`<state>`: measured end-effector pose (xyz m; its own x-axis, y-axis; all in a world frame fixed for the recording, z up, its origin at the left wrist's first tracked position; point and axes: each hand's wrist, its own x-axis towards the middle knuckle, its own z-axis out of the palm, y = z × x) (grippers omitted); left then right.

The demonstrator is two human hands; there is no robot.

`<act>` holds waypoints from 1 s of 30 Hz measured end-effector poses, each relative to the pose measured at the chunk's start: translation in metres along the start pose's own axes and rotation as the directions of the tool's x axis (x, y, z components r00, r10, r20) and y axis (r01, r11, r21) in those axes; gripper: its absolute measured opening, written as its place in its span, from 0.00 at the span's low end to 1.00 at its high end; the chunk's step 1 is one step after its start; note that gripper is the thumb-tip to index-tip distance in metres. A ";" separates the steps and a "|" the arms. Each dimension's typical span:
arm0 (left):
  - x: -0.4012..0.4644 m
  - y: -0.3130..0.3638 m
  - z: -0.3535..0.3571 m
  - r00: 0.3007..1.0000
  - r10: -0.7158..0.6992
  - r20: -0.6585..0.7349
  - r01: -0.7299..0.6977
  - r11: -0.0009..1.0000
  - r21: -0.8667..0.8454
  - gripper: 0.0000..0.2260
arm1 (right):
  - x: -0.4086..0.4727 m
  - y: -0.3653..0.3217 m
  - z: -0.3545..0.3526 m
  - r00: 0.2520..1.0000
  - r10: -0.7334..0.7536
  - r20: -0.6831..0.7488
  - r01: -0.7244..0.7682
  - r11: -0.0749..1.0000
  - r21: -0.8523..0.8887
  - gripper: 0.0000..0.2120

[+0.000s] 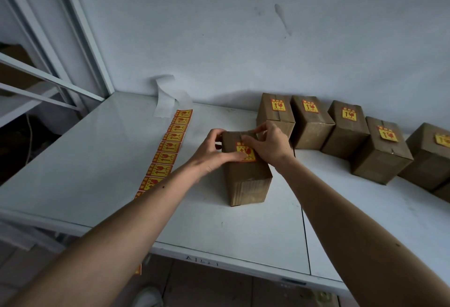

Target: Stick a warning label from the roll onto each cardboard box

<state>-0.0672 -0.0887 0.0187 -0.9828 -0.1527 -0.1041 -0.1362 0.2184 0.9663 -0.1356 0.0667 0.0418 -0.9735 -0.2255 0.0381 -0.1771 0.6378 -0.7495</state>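
A brown cardboard box [246, 182] stands on the white table [102, 160] in front of me. A yellow and red warning label [246, 152] lies on its top. My left hand [211, 150] rests on the box's left edge, with its fingers flat on the label. My right hand [267, 143] presses the label's upper right part with its fingertips. A strip of the same labels [168, 147] runs unrolled across the table to the left of the box, and its near end hangs over the table's front edge.
Several labelled cardboard boxes [311, 121] stand in a row along the wall at the right. Bare white backing paper [165, 97] curls up against the wall at the strip's far end. A metal window frame [73, 46] rises at the left.
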 end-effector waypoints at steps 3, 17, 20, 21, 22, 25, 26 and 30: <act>0.002 0.000 0.004 0.997 -0.025 -0.074 0.027 0.999 0.031 0.27 | -0.002 0.007 -0.005 0.997 0.027 0.069 -0.034 0.994 0.106 0.24; 0.006 0.002 0.016 0.986 -0.032 -0.162 0.038 0.999 0.036 0.28 | -0.017 0.016 -0.015 0.959 0.070 0.276 -0.159 0.935 0.316 0.32; 0.008 0.001 0.012 0.996 -0.056 -0.063 0.056 0.998 -0.006 0.35 | -0.015 0.017 -0.012 0.983 0.088 0.163 -0.132 0.951 0.281 0.30; 0.009 0.001 0.011 0.997 -0.059 -0.038 0.059 0.998 -0.019 0.37 | -0.015 0.017 -0.011 0.988 0.086 0.127 -0.116 0.959 0.259 0.29; 0.009 0.002 0.011 0.998 -0.057 -0.025 0.057 0.998 -0.022 0.38 | -0.014 0.017 -0.009 0.993 0.078 0.092 -0.097 0.967 0.234 0.28; 0.008 0.005 0.011 0.998 -0.042 -0.035 0.044 0.998 0.050 0.38 | -0.013 0.015 -0.006 0.999 0.031 0.006 -0.032 0.993 0.112 0.25; 0.008 0.005 0.011 0.999 -0.033 -0.043 0.037 0.995 0.097 0.36 | -0.012 0.016 -0.006 1.000 0.007 -0.016 -0.006 0.997 0.081 0.23; -0.005 0.003 0.011 0.996 0.048 -0.079 -0.011 0.912 0.411 0.31 | -0.020 0.024 -0.014 0.998 -0.057 -0.017 0.056 0.996 -0.069 0.18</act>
